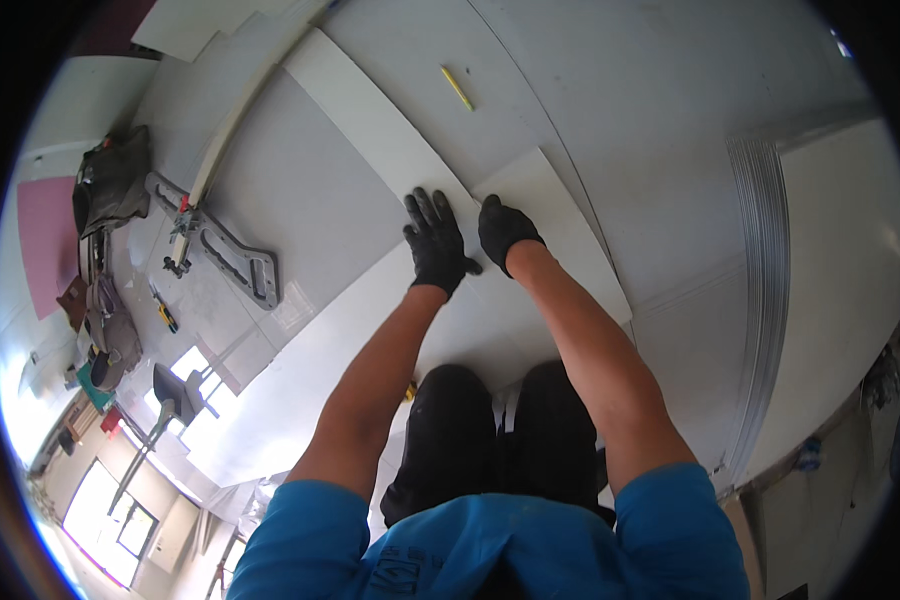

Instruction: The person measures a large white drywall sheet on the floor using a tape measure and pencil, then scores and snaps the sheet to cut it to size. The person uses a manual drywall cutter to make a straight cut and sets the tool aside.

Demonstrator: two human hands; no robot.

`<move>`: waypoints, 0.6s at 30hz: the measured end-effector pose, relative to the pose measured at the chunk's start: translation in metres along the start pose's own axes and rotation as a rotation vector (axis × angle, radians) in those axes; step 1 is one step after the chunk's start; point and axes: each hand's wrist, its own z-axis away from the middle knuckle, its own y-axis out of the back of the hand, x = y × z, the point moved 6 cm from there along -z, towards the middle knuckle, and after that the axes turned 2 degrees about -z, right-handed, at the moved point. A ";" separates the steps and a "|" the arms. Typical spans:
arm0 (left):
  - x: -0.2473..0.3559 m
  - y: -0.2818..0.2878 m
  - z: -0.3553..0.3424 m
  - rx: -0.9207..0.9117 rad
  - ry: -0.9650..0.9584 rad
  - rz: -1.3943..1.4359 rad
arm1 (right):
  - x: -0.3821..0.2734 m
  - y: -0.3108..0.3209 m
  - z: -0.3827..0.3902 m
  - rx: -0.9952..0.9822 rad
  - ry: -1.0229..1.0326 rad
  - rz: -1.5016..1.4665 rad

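My left hand [437, 240], in a black glove, lies with fingers spread on a white strip [345, 110] over a larger white sheet [310, 370]. Just right of it, my gloved right hand [505, 232] is closed at the seam between the strip and a white piece [545, 185]; what it holds, if anything, is hidden. A yellow pencil-like stick [456, 87] lies above them on the grey surface. A small yellow object [410, 390] is partly hidden beside my left leg.
At left are a long pale bar [228, 135] with clamps, a flat metal tool [250, 265], a yellow-handled tool [165, 313], dark bags [110, 180] and a pink sheet [40, 240]. A stack of sheets [760, 300] stands at right.
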 end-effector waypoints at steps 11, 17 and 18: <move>0.006 0.000 0.002 0.003 -0.021 -0.110 | 0.145 -0.061 0.175 -0.041 -0.051 0.235; 0.006 0.000 0.003 0.013 -0.036 -0.066 | 0.335 -0.097 0.416 -0.424 -0.459 0.331; 0.006 -0.002 0.002 0.002 -0.012 -0.120 | 0.334 -0.073 0.407 -0.441 -0.543 0.299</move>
